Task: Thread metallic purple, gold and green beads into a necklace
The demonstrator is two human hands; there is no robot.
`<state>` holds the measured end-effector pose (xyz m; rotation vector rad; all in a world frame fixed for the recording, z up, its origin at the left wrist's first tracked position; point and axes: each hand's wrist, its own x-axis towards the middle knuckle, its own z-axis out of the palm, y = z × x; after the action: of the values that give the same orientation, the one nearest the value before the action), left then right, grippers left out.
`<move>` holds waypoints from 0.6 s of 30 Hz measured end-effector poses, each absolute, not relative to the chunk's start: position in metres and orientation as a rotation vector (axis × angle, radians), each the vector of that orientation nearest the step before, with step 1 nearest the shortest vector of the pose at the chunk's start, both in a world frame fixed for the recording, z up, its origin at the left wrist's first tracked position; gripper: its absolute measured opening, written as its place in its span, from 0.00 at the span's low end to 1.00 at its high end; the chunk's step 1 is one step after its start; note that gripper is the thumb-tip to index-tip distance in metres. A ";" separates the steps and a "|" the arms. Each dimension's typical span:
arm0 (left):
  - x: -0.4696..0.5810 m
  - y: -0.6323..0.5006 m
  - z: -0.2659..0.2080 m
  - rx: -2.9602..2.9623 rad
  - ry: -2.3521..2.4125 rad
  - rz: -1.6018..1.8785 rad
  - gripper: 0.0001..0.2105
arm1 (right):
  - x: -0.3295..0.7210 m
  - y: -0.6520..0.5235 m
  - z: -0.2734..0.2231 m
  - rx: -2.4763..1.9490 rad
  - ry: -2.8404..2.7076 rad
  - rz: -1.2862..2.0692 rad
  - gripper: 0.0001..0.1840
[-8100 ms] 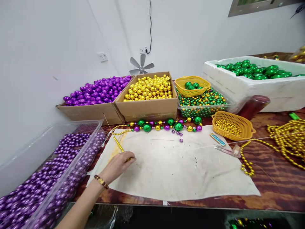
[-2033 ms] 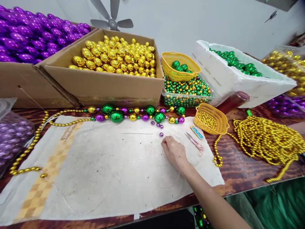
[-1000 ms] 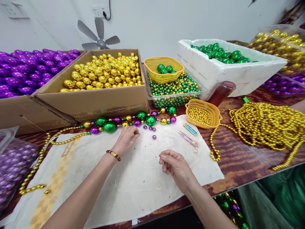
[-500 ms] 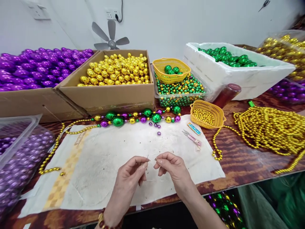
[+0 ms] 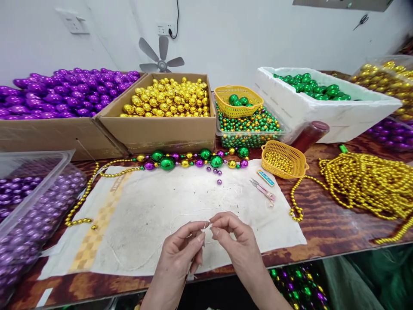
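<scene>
My left hand (image 5: 182, 249) pinches a thin needle (image 5: 204, 225) that stands up between thumb and forefinger. Close beside it, almost touching, my right hand (image 5: 237, 237) pinches the end of a white thread, only a tiny bit of which shows at the fingertips. The thread (image 5: 142, 268) loops loosely over the white cloth (image 5: 138, 224) under my hands. Beyond them lies a strand of green, purple and gold beads (image 5: 167, 163), with several loose small purple beads (image 5: 219, 182) in front. Thread snips (image 5: 263, 189) rest to the right on the cloth.
Cardboard boxes of purple (image 5: 64, 97) and gold beads (image 5: 167, 97) line the back. A yellow basket (image 5: 300, 165) holds small gold beads beside a dark red jar (image 5: 311, 134). Gold bead strings (image 5: 368, 181) lie right, a foam box (image 5: 342, 116) behind, a bag of purple beads (image 5: 54, 224) left.
My hands have come closer together, the right fingertips now almost at the needle. More of the thread shows on the cloth. The whole view has shifted slightly.
</scene>
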<state>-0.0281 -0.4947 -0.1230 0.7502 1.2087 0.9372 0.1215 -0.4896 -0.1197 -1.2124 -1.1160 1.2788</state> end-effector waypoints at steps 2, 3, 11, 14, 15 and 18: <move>-0.026 -0.497 -0.117 0.726 1.226 0.950 0.17 | 0.120 -0.492 -0.113 -1.232 -1.141 1.266 0.07; -0.026 -0.498 -0.114 0.717 1.231 0.951 0.17 | 0.119 -0.493 -0.110 -1.245 -1.158 1.259 0.07; -0.034 -0.500 -0.117 0.750 1.160 0.922 0.17 | 0.114 -0.497 -0.104 -1.289 -1.301 1.138 0.07; -0.039 -0.503 -0.125 0.798 1.142 0.946 0.16 | 0.112 -0.497 -0.103 -1.328 -1.336 1.084 0.08; -0.039 -0.503 -0.126 0.812 1.145 0.956 0.15 | 0.112 -0.498 -0.103 -1.335 -1.350 1.069 0.08; -0.040 -0.505 -0.129 0.850 1.159 0.961 0.14 | 0.111 -0.498 -0.103 -1.348 -1.387 1.035 0.07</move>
<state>-0.0399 -0.5046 -0.1287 0.8503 1.1590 0.9611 0.1107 -0.4985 -0.1026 -1.3481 -1.3874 1.0346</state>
